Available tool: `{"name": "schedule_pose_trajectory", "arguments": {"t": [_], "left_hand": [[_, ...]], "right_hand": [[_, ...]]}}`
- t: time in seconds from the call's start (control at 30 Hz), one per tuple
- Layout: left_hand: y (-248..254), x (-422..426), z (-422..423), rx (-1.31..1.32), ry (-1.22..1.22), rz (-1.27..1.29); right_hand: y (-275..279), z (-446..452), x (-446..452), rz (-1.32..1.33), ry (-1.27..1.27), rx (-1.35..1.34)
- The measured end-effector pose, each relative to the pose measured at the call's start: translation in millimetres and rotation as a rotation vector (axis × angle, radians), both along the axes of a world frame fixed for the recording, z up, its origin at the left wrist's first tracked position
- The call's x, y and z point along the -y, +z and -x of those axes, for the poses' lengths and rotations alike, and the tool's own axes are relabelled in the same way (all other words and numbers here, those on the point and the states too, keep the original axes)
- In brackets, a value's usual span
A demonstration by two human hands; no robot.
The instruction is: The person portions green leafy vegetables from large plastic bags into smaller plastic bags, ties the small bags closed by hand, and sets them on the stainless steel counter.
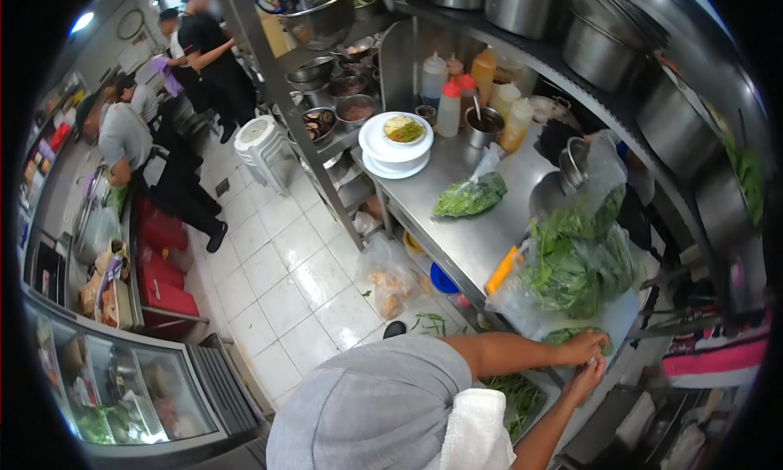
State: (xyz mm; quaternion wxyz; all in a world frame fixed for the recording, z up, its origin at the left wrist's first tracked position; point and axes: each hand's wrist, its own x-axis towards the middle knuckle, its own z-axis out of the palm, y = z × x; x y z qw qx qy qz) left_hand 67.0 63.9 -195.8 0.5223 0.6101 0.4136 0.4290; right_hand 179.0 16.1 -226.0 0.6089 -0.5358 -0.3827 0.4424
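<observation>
My left hand [582,348] is closed at the end of a small clear plastic bag of leafy greens [559,336] on the right end of the steel table. Pinched fingers of my right hand [587,379] meet the left fingertips there; the exact grip is partly hidden. Just beyond lies a large open plastic bag of leafy greens [563,278]. An orange-handled tool [501,270] rests at that bag's left side. Farther along the tabletop sits a filled bag of greens [471,197] with its top gathered. A white cutting board [620,315] is partly covered beside my hands.
Stacked white plates with food [395,148], squeeze bottles [449,107] and a steel pot [483,127] stand at the table's far end. A shelf of pots [603,50] hangs overhead. Below are a crate of greens [518,401] and a floor bag [390,286]. Co-workers [134,139] stand left.
</observation>
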Motion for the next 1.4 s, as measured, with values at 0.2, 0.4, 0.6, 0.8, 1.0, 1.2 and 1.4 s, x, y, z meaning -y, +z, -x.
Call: {"name": "schedule_pose_trajectory", "arguments": {"t": [0.2,0.4,0.6,0.8,1.0,1.2,1.4], "left_hand": [[18,3,25,0.239,-0.208,0.006],[31,10,33,-0.014,-0.17,-0.199],[25,9,32,0.031,-0.195,-0.319],[40,26,40,-0.248,-0.122,-0.561],[30,34,44,-0.429,-0.003,-0.602],[20,32,47,-0.48,0.016,-0.536],[90,52,65,-0.002,-0.011,-0.446]], "right_hand": [[24,31,26,-0.245,-0.119,0.294],[63,41,30,-0.056,-0.127,0.553],[56,31,24,-0.004,-0.033,-0.023],[67,23,23,-0.034,-0.089,-0.291],[91,32,25,-0.102,-0.088,-0.323],[122,49,31,-0.128,-0.006,-0.243],[193,77,44,-0.314,0.135,-0.114]]}}
